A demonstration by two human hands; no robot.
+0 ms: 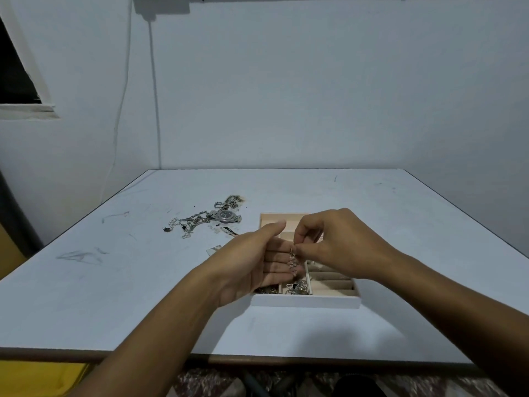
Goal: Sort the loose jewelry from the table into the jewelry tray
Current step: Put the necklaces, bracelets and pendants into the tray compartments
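Earring [292, 263] hangs at frame centre, pinched at its hook by the right hand [337, 245]. The left hand [257, 262] is held open behind it, fingers straight. Both hands hover over the tray [306, 301]. This looks like the placing step: next, the earring should be lowered into a free compartment. Chains [194, 220] and a watch [226, 215] wait on the bench [114, 296], upper left of the tray.

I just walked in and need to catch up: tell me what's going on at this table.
A person is sorting jewelry. The right hand pinches a dangling earring by its top, above the tray, with the open left hand just behind it. A few pieces already lie in the tray's near compartments. A watch and a tangle of chains are on the table left of the tray, not yet sorted.
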